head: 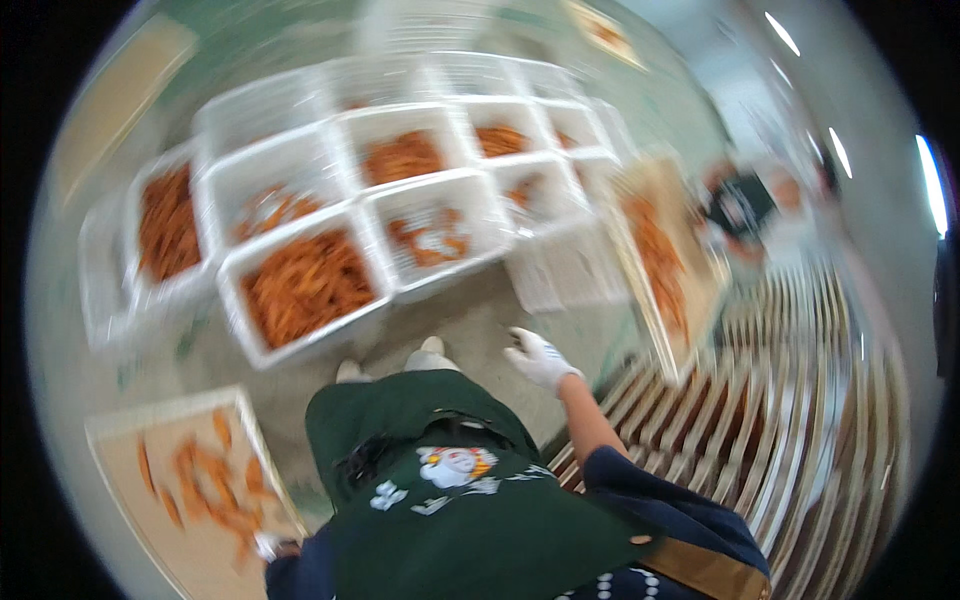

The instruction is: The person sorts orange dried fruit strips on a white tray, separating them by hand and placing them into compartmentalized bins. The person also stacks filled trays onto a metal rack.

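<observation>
My right hand [541, 361], in a white glove, hangs over the grey floor in front of me with its fingers apart and nothing in it. At the lower left, my left hand [270, 545], gloved too, is at the edge of a shallow wood-framed tray [161, 411]; its fingers are mostly hidden, so its grip cannot be told. Orange-brown strips of food [217, 487] lie scattered on that tray. Before my feet, a white foam box [247, 341] is heaped with similar orange-brown pieces [307, 285]. The view is blurred.
Several more white boxes [450, 274] stand in rows ahead, some part filled. On the right, a framed tray [637, 255] holds orange pieces above stacked trays [675, 450]. A person in dark clothing [739, 206] is beyond. Another tray [124, 97] lies at the upper left.
</observation>
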The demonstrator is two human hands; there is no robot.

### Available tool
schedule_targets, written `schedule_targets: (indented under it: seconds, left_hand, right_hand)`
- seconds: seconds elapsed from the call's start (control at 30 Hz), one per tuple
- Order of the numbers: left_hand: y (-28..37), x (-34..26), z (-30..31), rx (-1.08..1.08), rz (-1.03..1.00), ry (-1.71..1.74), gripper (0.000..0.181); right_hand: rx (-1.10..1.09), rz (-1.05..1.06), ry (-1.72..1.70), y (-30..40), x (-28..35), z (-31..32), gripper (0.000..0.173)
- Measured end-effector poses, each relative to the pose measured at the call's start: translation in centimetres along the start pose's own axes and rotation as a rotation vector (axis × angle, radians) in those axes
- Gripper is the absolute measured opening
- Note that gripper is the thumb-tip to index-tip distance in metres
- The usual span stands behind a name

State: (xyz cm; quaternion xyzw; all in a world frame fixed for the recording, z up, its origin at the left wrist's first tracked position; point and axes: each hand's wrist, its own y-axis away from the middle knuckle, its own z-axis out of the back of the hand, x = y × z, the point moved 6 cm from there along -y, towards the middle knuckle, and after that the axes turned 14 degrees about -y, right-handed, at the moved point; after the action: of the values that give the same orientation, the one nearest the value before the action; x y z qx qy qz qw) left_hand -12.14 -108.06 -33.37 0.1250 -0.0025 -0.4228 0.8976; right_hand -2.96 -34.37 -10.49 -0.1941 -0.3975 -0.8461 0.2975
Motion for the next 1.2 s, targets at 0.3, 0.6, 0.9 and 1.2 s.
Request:
schedule_targets:
  seconds: [0.3, 0.6, 0.9, 1.2]
  left_hand:
    - [13.9, -49.3, 2.1, 0.074, -0.830, 0.295, 0.046]
    - [49.2, -78.3, 4.5, 0.546, -1.523, 0.633, 0.053]
    - [67.3, -73.0, 3.4, 0.609, -1.726, 0.352, 0.054]
    - [72.6, -78.2, 4.7, 0.520, -1.843, 0.392, 0.063]
  right_hand:
    - [-0.808, 0.023, -0.571, 11.2, -14.7, 6.8, 0.068]
    - [-1.640, -0.210, -0.463, 13.3, -32.6, 29.1, 0.069]
    - [-1.189, -0.842, -0.331, 6.5, -40.2, 36.0, 0.088]
    - [-1.230, -0.822, -0.400, 7.0, -42.9, 37.0, 0.061]
